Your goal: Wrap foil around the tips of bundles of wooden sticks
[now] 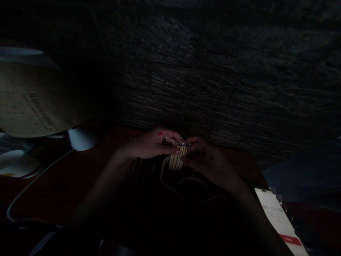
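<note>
The scene is very dark. My left hand (153,145) and my right hand (204,156) meet at the middle, both closed on a small bundle of thin pale sticks (178,159) with a shiny wrap at its top. The sticks hang down between my fingers. Beneath them lies a dim pale-rimmed tray or container (166,179) on a reddish-brown table (106,149).
A dark rough stone-like wall (213,71) fills the back. At the left are a cardboard box (32,103), a white object (81,138) and a white cable (32,181). A lit phone screen (279,220) lies at the lower right.
</note>
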The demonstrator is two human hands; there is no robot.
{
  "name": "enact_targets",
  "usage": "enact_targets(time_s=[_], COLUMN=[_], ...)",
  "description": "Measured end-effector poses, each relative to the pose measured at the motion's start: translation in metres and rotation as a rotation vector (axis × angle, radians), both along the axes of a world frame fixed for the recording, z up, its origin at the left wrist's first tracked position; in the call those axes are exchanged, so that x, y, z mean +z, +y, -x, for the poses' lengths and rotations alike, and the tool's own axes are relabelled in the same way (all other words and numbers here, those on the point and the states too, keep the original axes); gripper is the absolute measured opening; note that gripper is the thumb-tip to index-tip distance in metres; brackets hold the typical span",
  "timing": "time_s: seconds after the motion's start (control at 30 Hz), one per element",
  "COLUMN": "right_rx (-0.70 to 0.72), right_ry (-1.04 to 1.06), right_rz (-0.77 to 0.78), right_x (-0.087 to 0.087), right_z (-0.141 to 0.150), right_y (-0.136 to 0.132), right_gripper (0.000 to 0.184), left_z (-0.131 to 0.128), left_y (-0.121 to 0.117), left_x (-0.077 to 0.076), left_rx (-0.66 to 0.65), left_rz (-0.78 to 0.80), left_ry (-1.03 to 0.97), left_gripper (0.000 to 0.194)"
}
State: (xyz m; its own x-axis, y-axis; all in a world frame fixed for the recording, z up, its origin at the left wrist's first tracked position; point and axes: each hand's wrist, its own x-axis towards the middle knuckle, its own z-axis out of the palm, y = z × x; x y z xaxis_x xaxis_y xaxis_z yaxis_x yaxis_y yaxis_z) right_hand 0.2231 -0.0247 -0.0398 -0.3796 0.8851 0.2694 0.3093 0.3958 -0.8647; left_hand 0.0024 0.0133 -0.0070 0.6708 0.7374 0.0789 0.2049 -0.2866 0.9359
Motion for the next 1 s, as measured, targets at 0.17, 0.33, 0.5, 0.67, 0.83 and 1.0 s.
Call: enact_targets(time_s=[0.17,0.33,0.5,0.67,0.83,1.0], right_rx=[0.032,0.040,0.043,0.022,0.010,0.034], right_ry=[0.024,0.011,0.043,0.082,0.113,0.162], right_rz=[0.059,0.133,0.169,0.233,0.245,0.222], right_x=[0.001,0.006,0.011,0.014,0.013,0.011], right_z=[0.000,0.000,-0.001,-0.002,-0.003,-0.003], right_y=[-0.001,-0.003,-0.005,-0.006,-0.006,-0.005], right_gripper=[0.045,0.051,0.056,0.058,0.057,0.057], left_z=[0.001,0.004,0.011,0.014,0.013,0.010], left_y=[-0.001,-0.002,-0.002,-0.004,-0.008,-0.011], left_x=[0.000,0.003,0.007,0.011,0.016,0.019], left_rx=[-0.015,-0.016,0.042,0.100,0.117,0.225], left_rz=[0.076,0.095,0.063,0.052,-0.026,-0.169], left_ry=[-0.042,-0.021,0.039,0.039,0.013,-0.025], left_gripper=[0.030,0.033,0.036,0.037,0.036,0.041])
